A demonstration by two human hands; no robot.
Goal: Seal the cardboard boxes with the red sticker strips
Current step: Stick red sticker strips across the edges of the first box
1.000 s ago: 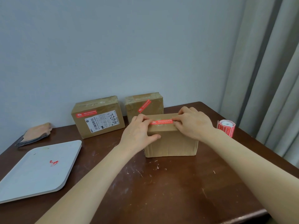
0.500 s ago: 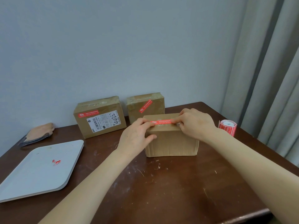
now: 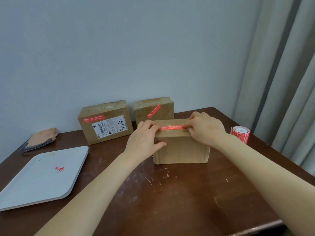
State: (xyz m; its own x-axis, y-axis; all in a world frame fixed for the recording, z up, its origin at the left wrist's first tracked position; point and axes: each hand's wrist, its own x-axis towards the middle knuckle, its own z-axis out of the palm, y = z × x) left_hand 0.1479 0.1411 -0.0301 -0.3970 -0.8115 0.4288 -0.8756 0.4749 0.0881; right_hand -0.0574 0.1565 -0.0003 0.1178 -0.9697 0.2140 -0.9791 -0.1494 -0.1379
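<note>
Head view: beyond the near box (image 3: 181, 149), a labelled box (image 3: 105, 123) sits at 10 o'clock and a smaller box (image 3: 153, 109) at 12, each already bearing a red sticker. A sticker roll (image 3: 240, 133) stands at 3 o'clock, apart from the near box. At 8 o'clock lies a white tray (image 3: 42, 176) with a red scrap (image 3: 59, 169) on it, and a tan cloth (image 3: 40, 138) lies past the tray.

The red sticker strip (image 3: 172, 127) lies across the near box's top. The left hand (image 3: 144, 140) grips the near box's top left corner, with its fingertips on the strip's left end. The right hand (image 3: 204, 130) has its fingers curled onto the strip's right end.

The scuffed brown table (image 3: 170, 193) meets a pale wall (image 3: 136, 48), and grey curtains (image 3: 281, 82) hang at 2 o'clock.
</note>
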